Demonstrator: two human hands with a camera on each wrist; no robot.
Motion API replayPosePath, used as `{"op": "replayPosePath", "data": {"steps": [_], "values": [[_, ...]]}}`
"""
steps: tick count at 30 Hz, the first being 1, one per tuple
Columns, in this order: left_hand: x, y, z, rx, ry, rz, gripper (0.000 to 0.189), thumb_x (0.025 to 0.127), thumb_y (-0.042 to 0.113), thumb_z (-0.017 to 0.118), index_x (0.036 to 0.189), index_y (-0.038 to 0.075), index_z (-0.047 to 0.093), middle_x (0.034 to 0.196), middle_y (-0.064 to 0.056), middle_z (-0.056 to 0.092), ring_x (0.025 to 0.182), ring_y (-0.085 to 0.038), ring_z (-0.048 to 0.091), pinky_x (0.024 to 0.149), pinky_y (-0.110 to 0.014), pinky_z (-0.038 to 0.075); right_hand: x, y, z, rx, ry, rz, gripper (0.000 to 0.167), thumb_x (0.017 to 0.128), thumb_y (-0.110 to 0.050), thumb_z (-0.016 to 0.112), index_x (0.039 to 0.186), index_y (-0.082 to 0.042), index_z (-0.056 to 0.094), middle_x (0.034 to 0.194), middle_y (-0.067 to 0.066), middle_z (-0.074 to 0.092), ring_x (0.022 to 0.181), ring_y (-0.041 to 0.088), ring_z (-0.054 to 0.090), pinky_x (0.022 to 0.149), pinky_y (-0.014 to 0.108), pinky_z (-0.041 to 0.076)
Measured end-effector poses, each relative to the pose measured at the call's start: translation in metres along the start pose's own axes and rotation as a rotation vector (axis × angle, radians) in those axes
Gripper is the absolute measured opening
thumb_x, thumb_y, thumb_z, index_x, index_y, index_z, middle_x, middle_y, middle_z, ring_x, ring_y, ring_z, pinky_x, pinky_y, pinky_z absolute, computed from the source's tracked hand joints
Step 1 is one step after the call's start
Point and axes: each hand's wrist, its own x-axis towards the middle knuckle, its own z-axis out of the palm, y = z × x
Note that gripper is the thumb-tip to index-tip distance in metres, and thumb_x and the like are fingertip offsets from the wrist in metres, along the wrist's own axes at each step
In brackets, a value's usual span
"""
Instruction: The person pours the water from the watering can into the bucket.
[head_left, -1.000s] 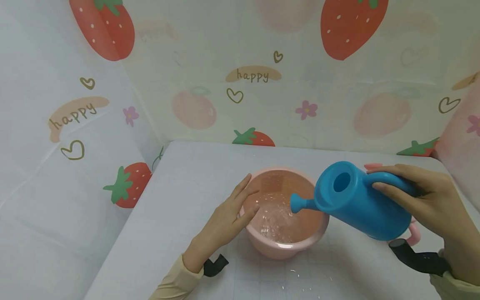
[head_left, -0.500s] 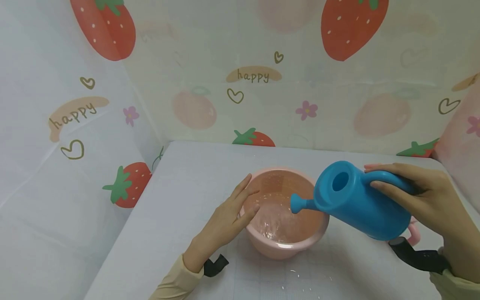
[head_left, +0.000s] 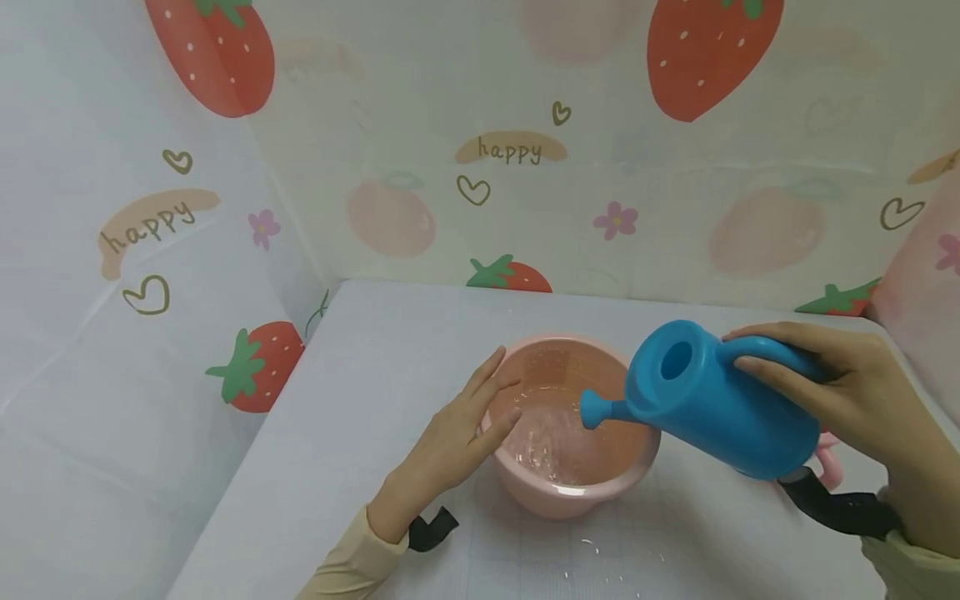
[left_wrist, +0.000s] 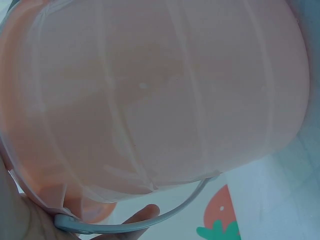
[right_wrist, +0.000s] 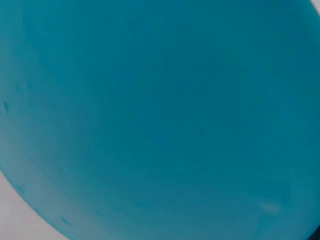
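A pink bucket (head_left: 558,502) stands on the white table with rippling water inside. My left hand (head_left: 450,442) rests at its left rim, fingers extended and the thumb reaching over the edge. The left wrist view is filled by the bucket's ribbed wall (left_wrist: 155,100), with its grey bail handle (left_wrist: 172,212) by my hand. My right hand (head_left: 851,387) grips the handle of a blue watering can (head_left: 738,408), tilted so that its spout head (head_left: 592,409) hangs over the bucket. Only the can's blue body shows close up in the right wrist view.
A pink handle-shaped piece (head_left: 829,467) shows partly behind the watering can; the rest is hidden. Water drops (head_left: 588,547) lie on the table (head_left: 360,400) in front of the bucket. Strawberry-print sheeting (head_left: 510,217) stands behind and at both sides.
The watering can and my right hand have shifted very slightly left and up, with the spout still over the bucket. The water's ripples have changed. My left hand stays at the rim.
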Motion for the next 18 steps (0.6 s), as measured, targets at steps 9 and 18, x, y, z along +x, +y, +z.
{"op": "replayPosePath", "data": {"steps": [9, 18], "values": [[0.0006, 0.0, 0.0008, 0.001, 0.007, -0.007, 0.051, 0.094, 0.056, 0.036, 0.136, 0.029, 0.043, 0.153, 0.019, 0.01, 0.131, -0.017, 0.039, 0.092, -0.047, 0.045, 0.0045, -0.0028, 0.0005, -0.051, -0.023, 0.016, 0.047, 0.065, 0.011, 0.076, 0.108, -0.008, 0.069, 0.097, -0.008, 0.068, 0.091, -0.004, 0.061, 0.085, 0.007, 0.042], [0.0, 0.0012, -0.0003, -0.006, 0.002, -0.01, 0.051, 0.094, 0.056, 0.037, 0.137, 0.029, 0.042, 0.153, 0.018, 0.01, 0.131, -0.017, 0.039, 0.093, -0.047, 0.045, 0.0087, -0.0042, 0.003, -0.087, -0.04, 0.032, 0.047, 0.068, 0.005, 0.077, 0.11, -0.014, 0.068, 0.098, -0.018, 0.066, 0.09, -0.009, 0.059, 0.084, 0.004, 0.04]]}}
